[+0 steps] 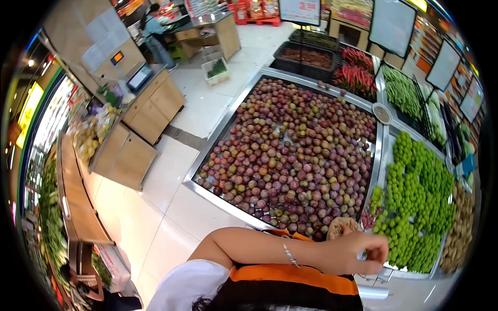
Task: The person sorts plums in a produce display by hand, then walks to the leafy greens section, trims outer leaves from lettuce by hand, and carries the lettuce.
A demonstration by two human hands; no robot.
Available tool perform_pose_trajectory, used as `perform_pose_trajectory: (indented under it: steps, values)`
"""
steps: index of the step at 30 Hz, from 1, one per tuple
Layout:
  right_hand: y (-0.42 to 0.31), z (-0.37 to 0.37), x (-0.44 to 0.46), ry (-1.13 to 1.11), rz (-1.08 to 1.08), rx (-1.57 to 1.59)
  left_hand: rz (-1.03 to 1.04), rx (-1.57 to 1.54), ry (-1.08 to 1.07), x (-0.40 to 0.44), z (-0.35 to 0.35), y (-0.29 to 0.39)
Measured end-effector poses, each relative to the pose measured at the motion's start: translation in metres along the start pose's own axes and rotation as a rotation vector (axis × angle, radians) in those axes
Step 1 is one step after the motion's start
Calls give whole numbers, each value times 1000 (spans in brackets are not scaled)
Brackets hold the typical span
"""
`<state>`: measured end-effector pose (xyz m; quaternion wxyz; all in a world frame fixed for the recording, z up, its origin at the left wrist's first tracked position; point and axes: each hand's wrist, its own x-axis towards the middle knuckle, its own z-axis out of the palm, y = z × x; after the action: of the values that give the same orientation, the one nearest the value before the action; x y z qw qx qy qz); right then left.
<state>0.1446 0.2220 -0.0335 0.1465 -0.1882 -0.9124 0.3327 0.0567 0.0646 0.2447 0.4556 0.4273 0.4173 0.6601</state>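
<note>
From the lower left my left arm, in a short white sleeve with a silver bracelet (290,253) at the wrist, reaches across my orange and black garment (295,280). My left hand (358,253) is closed with curled fingers; a small pale bit shows between thumb and fingers, too small to name. Just beyond it is a beige, wrinkled shape (342,227), perhaps my gloved right hand; its fingers cannot be made out. Both are at the near edge of a metal-rimmed bin (223,205) spread with purple-red plums (295,155).
Green grapes (415,202) lie right of the plums, with brown produce (459,228) beyond. Red chillies (355,72), green beans (402,93) and sign boards (392,28) stand behind. Wooden counters (150,103) line the left. A person (153,36) stands far back; another (85,287) is at lower left.
</note>
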Motion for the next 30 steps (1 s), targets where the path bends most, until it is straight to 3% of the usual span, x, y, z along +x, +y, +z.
perform_pose_trajectory:
  steps: [2,3,4,6,8,9,10,13,15,16,18,20,22,25,27,28,30]
  values:
    - [24,-15,37,85,63,117,-4,77,-36,12,-5,-29]
    - [14,-26,73,151,124,264,-161,151,-122,19,-7,-41]
    - [9,-52,104,228,45,548,-321,233,-214,27,-12,-54]
    - [-27,-126,166,528,-28,406,-417,103,-156,48,-12,-116]
    - [-124,-206,187,808,-75,289,-493,-40,-97,54,-1,-132]
    - [-92,-253,207,993,-412,-559,-614,-124,-3,53,10,-126]
    - [-114,-277,203,970,-433,-568,-733,-214,91,54,20,-122]
    - [-225,-328,179,986,-965,888,-620,-339,229,72,41,-124]
    - [-255,-358,165,1313,-875,1297,-452,-522,360,78,53,-105]
    - [-250,-358,162,1167,-1185,1050,-445,-529,365,76,56,-99]
    - [-241,-398,154,1356,-815,1628,-364,-550,273,73,62,-92]
    - [-260,-357,147,1101,-1348,1125,-370,-646,396,74,71,-94]
    - [-260,-355,145,1087,-1344,1150,-300,-683,308,74,67,-100]
    - [-262,-361,143,996,-1403,1191,-208,-657,383,76,67,-109]
    - [-272,-370,143,1295,-1051,1673,-154,-729,377,72,61,-108]
    - [-269,-362,148,1283,-1048,1676,-102,-798,360,69,57,-104]
    - [-255,-325,162,1215,-843,1405,-129,-810,363,54,47,-83]
